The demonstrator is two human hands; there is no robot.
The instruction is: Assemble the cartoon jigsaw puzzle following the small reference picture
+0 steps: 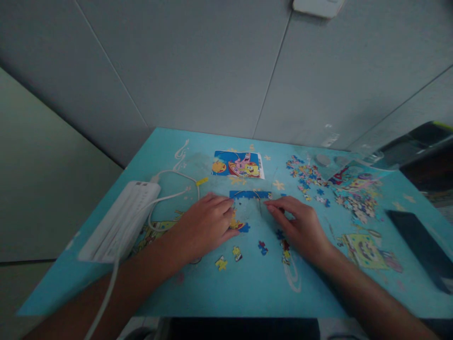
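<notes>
just this side of the rectangular blue paper picture (238, 164) lies a partly joined blue cardboard jigsaw (247, 194), best steadied lightly by the left hand (208, 216), loosely parted, seemingly empty, while the right hand (299, 221) nearly pinches, its hold unclear to me.

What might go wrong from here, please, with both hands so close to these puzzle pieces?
The left hand is at the blue puzzle strip's left end, so a slip might shift it. The right hand could sweep aside the loose pieces near its wrist. The white cable crosses the left forearm and might snag if that arm moves.
</notes>
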